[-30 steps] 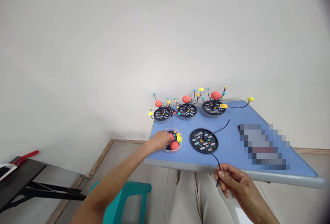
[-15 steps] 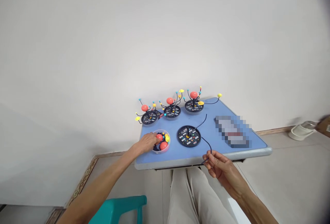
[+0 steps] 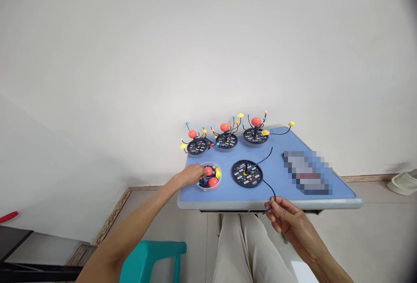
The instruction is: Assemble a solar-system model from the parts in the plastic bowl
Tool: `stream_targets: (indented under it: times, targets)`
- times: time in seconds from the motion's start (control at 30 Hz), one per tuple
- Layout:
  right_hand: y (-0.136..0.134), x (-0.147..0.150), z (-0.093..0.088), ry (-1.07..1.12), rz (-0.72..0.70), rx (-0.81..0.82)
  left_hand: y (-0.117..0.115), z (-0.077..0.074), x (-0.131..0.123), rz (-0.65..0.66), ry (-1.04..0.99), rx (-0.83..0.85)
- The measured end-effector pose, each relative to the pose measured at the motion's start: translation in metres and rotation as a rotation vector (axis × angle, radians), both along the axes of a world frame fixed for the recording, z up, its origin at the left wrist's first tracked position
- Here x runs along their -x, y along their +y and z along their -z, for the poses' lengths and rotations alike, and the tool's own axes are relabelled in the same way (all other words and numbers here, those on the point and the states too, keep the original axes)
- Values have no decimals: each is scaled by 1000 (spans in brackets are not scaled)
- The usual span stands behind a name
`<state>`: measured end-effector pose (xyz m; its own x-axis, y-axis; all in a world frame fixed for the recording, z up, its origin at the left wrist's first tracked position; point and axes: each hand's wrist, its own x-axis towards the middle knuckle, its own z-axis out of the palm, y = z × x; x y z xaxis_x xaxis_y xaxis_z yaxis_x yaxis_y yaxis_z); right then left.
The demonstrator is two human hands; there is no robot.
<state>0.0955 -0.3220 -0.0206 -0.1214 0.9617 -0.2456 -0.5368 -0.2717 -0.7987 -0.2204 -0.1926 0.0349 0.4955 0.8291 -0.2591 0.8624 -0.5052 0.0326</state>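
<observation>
My left hand reaches into a clear round bowl of red, yellow and blue balls and dark parts, with its fingers curled over the pieces. What those fingers hold is hidden. My right hand is off the table's front edge and pinches the end of a thin black wire arm. That arm runs from a black round base on the blue table. A second black arm rises from the base toward the back right.
Three finished models with red centre balls stand along the table's back edge. A blurred flat pack lies at the right. A teal stool stands lower left, a white dish on the floor far right.
The view has swung to and fro, so the table shifted in the picture. My left hand stays in the bowl; my right hand keeps its pinch on the wire arm.
</observation>
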Motion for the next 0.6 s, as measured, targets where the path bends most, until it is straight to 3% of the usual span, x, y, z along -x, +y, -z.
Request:
stream_targets:
  times: [0.2,0.23,0.37,0.6]
  targets:
    - [4,5,-14,16,-1,-15,-23,-19,-5,-54,-144,-65]
    - [5,8,-18,29,4,-17,-32,-23,-9,-77,-223,-96]
    - [10,25,-32,88,-27,-47,-73,-30,-31,-228,-869,-216]
    - [18,55,-54,147,-93,-163,-120,-27,-61,-447,-1328,-279]
